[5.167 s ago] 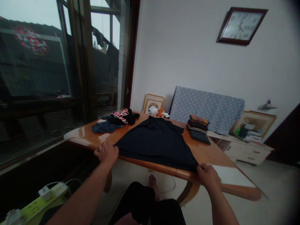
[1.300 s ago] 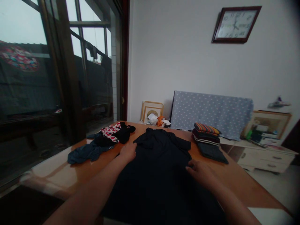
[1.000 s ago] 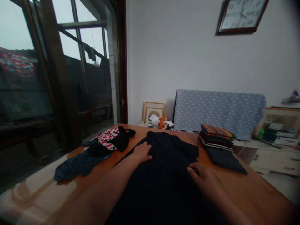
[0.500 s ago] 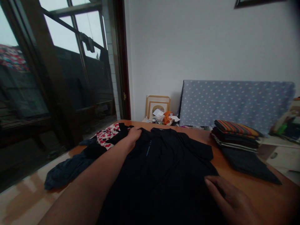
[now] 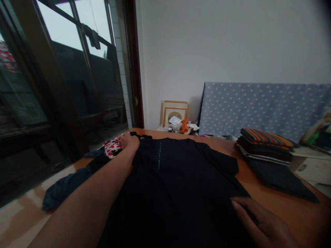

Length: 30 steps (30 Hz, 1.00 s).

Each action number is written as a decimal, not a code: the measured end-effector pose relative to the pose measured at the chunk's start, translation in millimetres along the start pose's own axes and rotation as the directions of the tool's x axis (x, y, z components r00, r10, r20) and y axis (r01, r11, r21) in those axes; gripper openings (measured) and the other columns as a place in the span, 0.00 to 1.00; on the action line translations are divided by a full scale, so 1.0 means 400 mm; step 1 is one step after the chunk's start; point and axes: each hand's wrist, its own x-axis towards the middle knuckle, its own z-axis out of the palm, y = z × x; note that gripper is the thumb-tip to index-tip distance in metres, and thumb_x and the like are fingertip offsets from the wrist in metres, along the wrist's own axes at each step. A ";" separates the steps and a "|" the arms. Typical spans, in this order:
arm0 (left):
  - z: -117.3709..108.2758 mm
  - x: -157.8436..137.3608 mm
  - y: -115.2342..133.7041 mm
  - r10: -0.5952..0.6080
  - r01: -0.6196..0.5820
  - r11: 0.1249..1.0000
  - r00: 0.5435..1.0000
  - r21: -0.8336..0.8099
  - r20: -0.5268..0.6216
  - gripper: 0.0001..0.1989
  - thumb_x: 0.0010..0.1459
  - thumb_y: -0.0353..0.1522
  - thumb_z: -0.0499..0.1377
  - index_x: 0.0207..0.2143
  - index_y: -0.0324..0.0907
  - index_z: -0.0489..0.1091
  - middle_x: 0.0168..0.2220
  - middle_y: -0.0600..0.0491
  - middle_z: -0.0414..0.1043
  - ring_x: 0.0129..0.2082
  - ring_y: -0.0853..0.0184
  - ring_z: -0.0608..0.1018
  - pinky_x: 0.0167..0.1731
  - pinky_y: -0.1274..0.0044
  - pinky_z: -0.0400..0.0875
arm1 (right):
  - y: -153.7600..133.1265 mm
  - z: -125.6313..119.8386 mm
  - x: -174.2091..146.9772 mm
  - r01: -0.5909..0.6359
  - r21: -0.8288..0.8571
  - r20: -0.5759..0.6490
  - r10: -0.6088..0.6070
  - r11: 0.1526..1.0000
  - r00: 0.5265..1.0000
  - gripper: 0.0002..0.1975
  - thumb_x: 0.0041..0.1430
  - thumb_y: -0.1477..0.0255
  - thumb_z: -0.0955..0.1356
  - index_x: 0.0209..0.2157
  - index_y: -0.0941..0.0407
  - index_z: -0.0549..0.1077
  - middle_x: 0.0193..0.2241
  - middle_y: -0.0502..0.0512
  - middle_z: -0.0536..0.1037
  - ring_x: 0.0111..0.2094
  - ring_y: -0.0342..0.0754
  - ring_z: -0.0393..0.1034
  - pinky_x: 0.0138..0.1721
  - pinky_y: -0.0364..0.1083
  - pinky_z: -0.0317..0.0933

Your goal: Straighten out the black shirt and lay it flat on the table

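Observation:
A black T-shirt [image 5: 181,179] lies spread on the orange-brown table, its collar toward the far edge and a line of small pale print down the chest. My left hand [image 5: 130,140] reaches far forward, fingers closed on the shirt's left sleeve or shoulder; the fingertips are partly hidden. Down at the near right, my right hand [image 5: 263,220] pinches the side edge of the same shirt between thumb and fingers. Just past my left hand lies a white garment with red and black pattern [image 5: 112,147].
Dark blue crumpled clothing [image 5: 67,186] lies along the table's left edge. On the right side of the table [image 5: 271,206] stands a stack of folded clothes [image 5: 269,137] above folded dark trousers [image 5: 279,179]. Behind are picture frames [image 5: 176,103] and a blue spotted cloth [image 5: 258,106].
My left hand has moved left, drawing the shirt's shoulder outward. The chest has flattened and more of its print shows. My right hand keeps its hold on the side edge.

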 end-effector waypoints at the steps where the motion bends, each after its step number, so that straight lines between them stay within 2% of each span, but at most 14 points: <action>1: 0.011 -0.010 0.008 0.016 -0.016 1.000 0.999 0.000 -0.047 0.20 0.68 0.35 0.52 0.60 0.39 0.64 0.60 0.39 0.63 0.57 0.53 0.70 0.54 0.59 0.66 | -0.001 0.000 -0.001 -0.002 -0.002 0.003 0.002 1.000 1.000 0.19 0.62 0.52 0.65 0.46 0.48 0.78 0.47 0.53 0.81 0.46 0.53 0.77 0.47 0.47 0.73; 3: 0.041 -0.039 0.026 0.186 -0.186 0.983 0.979 0.008 -0.083 0.19 0.67 0.33 0.49 0.57 0.41 0.66 0.58 0.40 0.65 0.57 0.52 0.68 0.55 0.61 0.62 | -0.003 0.002 -0.002 0.003 -0.003 0.019 -0.003 1.000 1.000 0.19 0.63 0.52 0.64 0.46 0.48 0.78 0.47 0.53 0.81 0.46 0.53 0.78 0.47 0.47 0.73; 5: 0.078 -0.072 0.036 0.445 -0.445 0.895 0.895 0.036 0.000 0.17 0.66 0.35 0.50 0.52 0.44 0.70 0.54 0.44 0.69 0.56 0.53 0.68 0.56 0.63 0.60 | -0.007 0.004 0.000 0.010 -0.002 0.039 -0.010 1.000 0.999 0.19 0.63 0.52 0.64 0.45 0.48 0.79 0.46 0.54 0.81 0.44 0.53 0.78 0.46 0.48 0.73; 7: 0.115 -0.094 0.031 0.587 -0.598 0.797 0.799 0.083 0.129 0.16 0.63 0.39 0.52 0.49 0.46 0.73 0.51 0.44 0.71 0.56 0.52 0.68 0.57 0.62 0.56 | -0.011 0.006 0.002 0.015 0.000 0.051 -0.015 1.000 0.999 0.19 0.63 0.52 0.64 0.45 0.48 0.79 0.45 0.54 0.81 0.44 0.53 0.78 0.46 0.48 0.73; 9: 0.147 -0.094 0.011 0.593 -0.634 0.757 0.768 0.155 0.242 0.17 0.61 0.40 0.54 0.46 0.45 0.75 0.51 0.42 0.72 0.56 0.51 0.67 0.57 0.61 0.54 | -0.014 0.005 0.004 0.012 0.001 0.057 -0.012 1.000 0.998 0.19 0.64 0.53 0.64 0.46 0.48 0.79 0.46 0.54 0.81 0.45 0.53 0.78 0.47 0.47 0.73; 11: 0.169 -0.071 -0.017 0.538 -0.609 0.757 0.786 0.236 0.304 0.17 0.59 0.40 0.55 0.44 0.42 0.77 0.51 0.39 0.72 0.56 0.49 0.68 0.56 0.60 0.55 | -0.017 0.002 0.005 0.009 0.002 0.061 -0.009 1.000 0.998 0.19 0.64 0.54 0.64 0.46 0.48 0.79 0.47 0.54 0.81 0.45 0.52 0.78 0.47 0.46 0.73; 15: 0.184 -0.012 -0.050 0.458 -0.552 0.766 0.828 0.330 0.322 0.18 0.60 0.38 0.54 0.44 0.39 0.78 0.52 0.36 0.73 0.57 0.48 0.68 0.57 0.58 0.53 | -0.026 -0.009 0.006 -0.004 0.008 0.066 0.003 1.000 0.998 0.19 0.65 0.54 0.63 0.46 0.49 0.78 0.46 0.54 0.81 0.45 0.52 0.78 0.47 0.46 0.73; 17: 0.184 -0.006 -0.036 0.445 -0.541 0.767 0.836 0.346 0.321 0.18 0.59 0.38 0.55 0.45 0.39 0.77 0.52 0.37 0.73 0.57 0.47 0.69 0.59 0.56 0.50 | -0.034 -0.015 0.007 -0.007 0.016 0.063 0.006 1.000 0.998 0.19 0.65 0.54 0.63 0.46 0.49 0.78 0.46 0.54 0.81 0.45 0.52 0.78 0.46 0.46 0.73; 19: 0.184 -0.021 0.000 0.480 -0.557 0.758 0.829 0.340 0.288 0.18 0.60 0.38 0.54 0.46 0.40 0.76 0.53 0.38 0.73 0.57 0.47 0.68 0.59 0.54 0.48 | -0.044 -0.019 0.007 -0.002 0.027 0.059 0.001 1.000 0.998 0.18 0.65 0.55 0.63 0.46 0.49 0.78 0.45 0.54 0.81 0.45 0.51 0.78 0.46 0.45 0.73; 21: 0.186 -0.051 0.050 0.553 -0.617 0.725 0.786 0.306 0.275 0.19 0.62 0.41 0.52 0.48 0.41 0.75 0.54 0.39 0.72 0.56 0.49 0.69 0.59 0.55 0.50 | -0.050 -0.021 0.007 0.001 0.038 0.063 -0.004 0.999 0.998 0.18 0.65 0.55 0.64 0.45 0.49 0.78 0.45 0.53 0.81 0.44 0.51 0.78 0.46 0.45 0.72; 25: 0.198 -0.123 0.162 0.630 -0.741 0.640 0.657 0.204 0.414 0.24 0.62 0.48 0.53 0.49 0.42 0.74 0.51 0.39 0.74 0.52 0.49 0.73 0.52 0.58 0.61 | -0.051 -0.018 0.006 -0.043 0.041 0.086 0.039 0.998 0.996 0.16 0.65 0.56 0.63 0.45 0.48 0.77 0.44 0.52 0.81 0.44 0.51 0.77 0.45 0.46 0.71; 30: 0.206 -0.207 0.254 0.669 -0.788 0.616 0.528 0.008 0.523 0.25 0.61 0.50 0.54 0.52 0.47 0.73 0.50 0.43 0.76 0.49 0.52 0.76 0.49 0.62 0.67 | -0.037 -0.012 0.012 -0.091 0.045 0.108 0.085 0.995 0.990 0.18 0.67 0.55 0.61 0.45 0.48 0.76 0.43 0.53 0.80 0.43 0.50 0.76 0.43 0.47 0.69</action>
